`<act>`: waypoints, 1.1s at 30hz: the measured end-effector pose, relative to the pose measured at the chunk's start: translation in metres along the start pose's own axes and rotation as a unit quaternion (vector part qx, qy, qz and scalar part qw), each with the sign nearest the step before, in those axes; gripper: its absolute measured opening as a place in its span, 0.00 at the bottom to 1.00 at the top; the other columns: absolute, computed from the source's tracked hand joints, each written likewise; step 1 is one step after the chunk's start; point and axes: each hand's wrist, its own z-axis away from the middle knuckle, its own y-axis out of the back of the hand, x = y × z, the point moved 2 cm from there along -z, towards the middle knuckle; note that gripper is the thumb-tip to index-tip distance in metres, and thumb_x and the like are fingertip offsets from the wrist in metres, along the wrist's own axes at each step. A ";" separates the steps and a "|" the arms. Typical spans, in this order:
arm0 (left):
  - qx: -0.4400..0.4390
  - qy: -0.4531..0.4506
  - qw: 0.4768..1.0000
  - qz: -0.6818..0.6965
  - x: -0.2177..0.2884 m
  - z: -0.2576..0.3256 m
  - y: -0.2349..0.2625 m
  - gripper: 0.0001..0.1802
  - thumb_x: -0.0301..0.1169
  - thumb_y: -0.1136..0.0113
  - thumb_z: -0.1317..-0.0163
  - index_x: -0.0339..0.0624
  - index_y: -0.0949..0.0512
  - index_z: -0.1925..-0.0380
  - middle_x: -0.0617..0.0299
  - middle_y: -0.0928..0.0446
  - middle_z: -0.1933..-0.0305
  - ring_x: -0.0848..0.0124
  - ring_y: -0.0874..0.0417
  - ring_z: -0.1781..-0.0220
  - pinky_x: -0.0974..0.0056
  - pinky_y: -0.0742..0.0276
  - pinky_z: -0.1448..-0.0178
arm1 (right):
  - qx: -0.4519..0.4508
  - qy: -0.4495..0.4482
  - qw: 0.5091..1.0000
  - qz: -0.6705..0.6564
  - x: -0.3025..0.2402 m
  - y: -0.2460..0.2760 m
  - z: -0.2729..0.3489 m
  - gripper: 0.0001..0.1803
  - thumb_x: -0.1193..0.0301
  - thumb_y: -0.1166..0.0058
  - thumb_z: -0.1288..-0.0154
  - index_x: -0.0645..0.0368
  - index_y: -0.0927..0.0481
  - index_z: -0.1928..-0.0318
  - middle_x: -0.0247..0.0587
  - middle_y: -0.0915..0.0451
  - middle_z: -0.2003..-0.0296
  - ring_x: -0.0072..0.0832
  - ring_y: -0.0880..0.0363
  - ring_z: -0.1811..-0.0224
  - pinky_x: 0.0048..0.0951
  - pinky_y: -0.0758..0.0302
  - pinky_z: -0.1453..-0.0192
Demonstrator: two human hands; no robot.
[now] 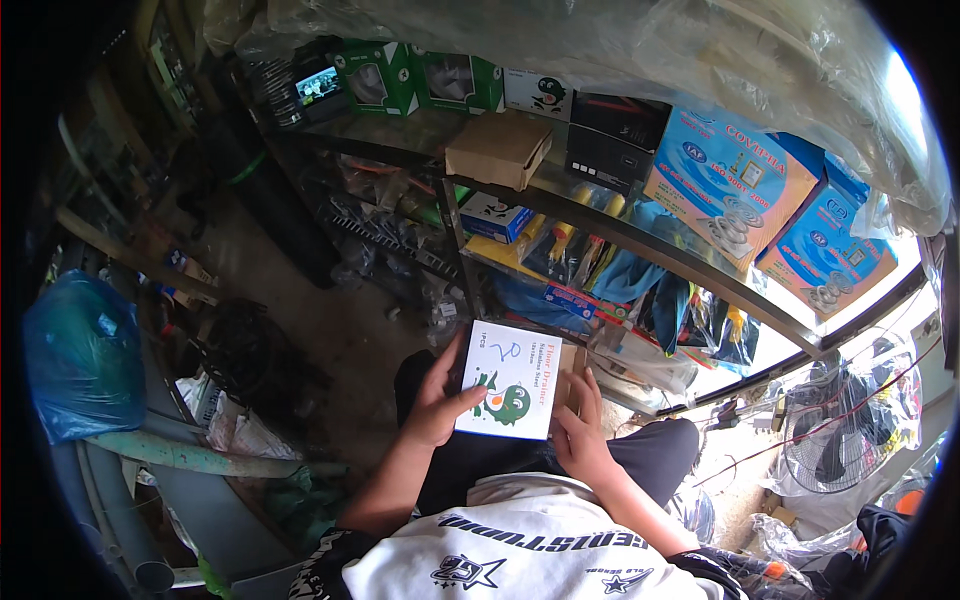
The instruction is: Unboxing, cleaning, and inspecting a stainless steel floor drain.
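A flat white cardboard box [527, 375] with a green cartoon figure and blue pen mark lies over my lap, its printed face up. My left hand [437, 405] grips its left edge, thumb on top and the other fingers hidden beneath. At the right end, a brown cardboard flap [571, 362] stands out from the box. My right hand [583, 425] is at this flap, fingers bent around it. Whatever is inside the box is hidden.
Ahead, a metal shelf [640, 240] carries green boxes [460, 80], a brown carton [498, 150], large blue-orange boxes [735, 185] and several bagged goods. A wrapped fan [830, 430] stands right. A blue plastic bag [85, 355] and grey pipes [95, 500] are left.
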 end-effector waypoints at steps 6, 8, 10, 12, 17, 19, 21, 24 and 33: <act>0.012 0.015 0.999 0.032 0.007 -0.004 0.003 0.47 0.22 0.37 0.44 0.32 0.50 0.27 0.51 0.36 0.30 0.66 0.33 0.30 0.61 0.40 0.28 | -0.095 0.019 0.988 -0.123 0.010 0.013 -0.011 0.10 0.79 0.47 0.48 0.57 0.19 0.64 0.47 0.28 0.39 0.61 0.60 0.23 0.57 0.65 0.23; 0.021 0.011 1.000 0.021 0.012 -0.008 0.002 0.46 0.22 0.37 0.44 0.32 0.49 0.27 0.50 0.35 0.31 0.65 0.32 0.31 0.60 0.39 0.28 | -0.121 0.020 0.973 -0.196 0.015 0.016 -0.013 0.06 0.77 0.46 0.48 0.56 0.17 0.70 0.43 0.25 0.41 0.57 0.62 0.22 0.58 0.68 0.23; 0.021 0.010 1.000 0.017 0.018 -0.010 0.001 0.46 0.22 0.37 0.44 0.31 0.49 0.27 0.49 0.35 0.31 0.64 0.32 0.31 0.60 0.39 0.28 | -0.118 0.009 0.966 -0.228 0.021 0.013 -0.013 0.07 0.76 0.46 0.47 0.56 0.14 0.71 0.41 0.24 0.42 0.55 0.64 0.21 0.59 0.69 0.23; 0.021 0.008 1.000 0.014 0.025 -0.013 -0.001 0.46 0.22 0.37 0.45 0.31 0.49 0.27 0.48 0.35 0.31 0.64 0.31 0.32 0.60 0.38 0.28 | -0.113 0.023 0.948 -0.296 0.020 0.010 -0.014 0.14 0.75 0.50 0.49 0.49 0.12 0.66 0.35 0.29 0.35 0.59 0.71 0.21 0.71 0.80 0.29; -0.004 -0.032 0.998 -0.060 0.047 -0.019 -0.013 0.46 0.21 0.37 0.45 0.29 0.49 0.28 0.47 0.35 0.31 0.65 0.32 0.31 0.60 0.39 0.29 | -0.102 0.006 0.942 -0.320 0.022 0.002 -0.017 0.15 0.77 0.47 0.40 0.52 0.14 0.55 0.42 0.28 0.36 0.50 0.58 0.23 0.59 0.68 0.24; -0.031 -0.056 0.990 -0.128 0.054 -0.023 -0.022 0.46 0.20 0.37 0.43 0.30 0.50 0.27 0.49 0.32 0.33 0.69 0.30 0.35 0.63 0.36 0.31 | -0.094 -0.025 0.939 -0.330 0.016 -0.005 -0.019 0.15 0.79 0.46 0.36 0.57 0.16 0.50 0.43 0.25 0.39 0.42 0.47 0.24 0.52 0.57 0.22; -0.048 -0.045 0.987 -0.146 0.055 -0.023 -0.032 0.46 0.20 0.37 0.43 0.31 0.50 0.27 0.50 0.31 0.35 0.70 0.29 0.36 0.64 0.35 0.32 | 0.010 -0.232 0.743 -0.627 0.003 -0.012 -0.018 0.20 0.78 0.48 0.32 0.58 0.25 0.39 0.46 0.29 0.36 0.37 0.34 0.32 0.38 0.34 0.31; -0.069 -0.035 0.981 -0.175 0.055 -0.024 -0.043 0.46 0.19 0.37 0.42 0.33 0.50 0.26 0.52 0.29 0.37 0.74 0.27 0.40 0.68 0.33 0.35 | 0.035 -0.246 0.690 -0.680 0.012 -0.025 -0.015 0.23 0.78 0.46 0.31 0.64 0.30 0.36 0.42 0.24 0.42 0.27 0.23 0.43 0.27 0.24 0.44; -0.096 -0.012 0.972 -0.214 0.054 -0.026 -0.058 0.46 0.22 0.36 0.43 0.35 0.48 0.27 0.50 0.29 0.36 0.72 0.27 0.40 0.66 0.32 0.36 | 0.056 -0.321 0.724 -0.608 0.026 -0.034 -0.009 0.17 0.77 0.41 0.34 0.70 0.23 0.47 0.44 0.16 0.57 0.23 0.18 0.56 0.24 0.24 0.49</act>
